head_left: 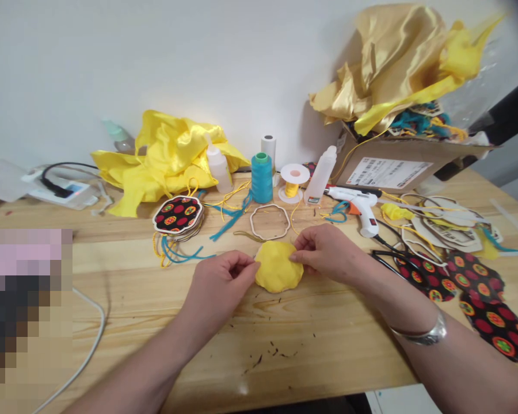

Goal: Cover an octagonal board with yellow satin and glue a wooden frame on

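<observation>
A round yellow fabric-covered pad [278, 266] lies on the wooden table [285, 345] in the middle. My left hand [218, 287] pinches its left edge with curled fingers. At the right edge, my right hand [328, 250] pinches the pad between thumb and fingertips; a silver bracelet [423, 333] sits on that wrist. Just behind the pad lies a thin wooden lobed frame [270, 221].
Behind are a stack of black-and-red patterned discs [178, 214], crumpled yellow satin [168, 158], a teal thread spool [262, 177], glue bottles [219, 167], a white glue gun [358, 204], a cardboard box [392, 167] of fabric, scissors [386, 256] and patterned cloth [479, 293] at right.
</observation>
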### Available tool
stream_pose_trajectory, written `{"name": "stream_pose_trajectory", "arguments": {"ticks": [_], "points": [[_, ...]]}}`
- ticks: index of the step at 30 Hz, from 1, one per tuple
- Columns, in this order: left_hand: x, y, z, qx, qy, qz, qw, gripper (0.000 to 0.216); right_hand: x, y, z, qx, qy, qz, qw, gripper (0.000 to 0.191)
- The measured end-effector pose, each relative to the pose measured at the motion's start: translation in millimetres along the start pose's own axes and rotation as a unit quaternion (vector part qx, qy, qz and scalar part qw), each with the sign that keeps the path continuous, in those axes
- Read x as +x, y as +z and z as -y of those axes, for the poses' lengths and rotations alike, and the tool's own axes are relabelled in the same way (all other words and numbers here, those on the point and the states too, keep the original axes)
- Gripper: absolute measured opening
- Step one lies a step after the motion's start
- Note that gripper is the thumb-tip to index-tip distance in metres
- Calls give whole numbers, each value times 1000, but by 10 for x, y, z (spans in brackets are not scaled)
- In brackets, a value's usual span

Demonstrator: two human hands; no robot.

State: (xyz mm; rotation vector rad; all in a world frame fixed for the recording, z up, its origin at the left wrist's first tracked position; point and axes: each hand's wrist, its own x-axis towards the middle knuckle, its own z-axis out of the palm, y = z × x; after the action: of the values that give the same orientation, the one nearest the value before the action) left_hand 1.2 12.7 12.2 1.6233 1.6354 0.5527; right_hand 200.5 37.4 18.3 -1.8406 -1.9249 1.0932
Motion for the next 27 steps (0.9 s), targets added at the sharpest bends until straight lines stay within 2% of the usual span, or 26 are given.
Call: {"name": "stream_pose_trajectory", "arguments": {"ticks": [27], "points": [[-13,26,64,102,84,-16,991,15,-4,28,-20,-33,12,-14,999,4]]}}
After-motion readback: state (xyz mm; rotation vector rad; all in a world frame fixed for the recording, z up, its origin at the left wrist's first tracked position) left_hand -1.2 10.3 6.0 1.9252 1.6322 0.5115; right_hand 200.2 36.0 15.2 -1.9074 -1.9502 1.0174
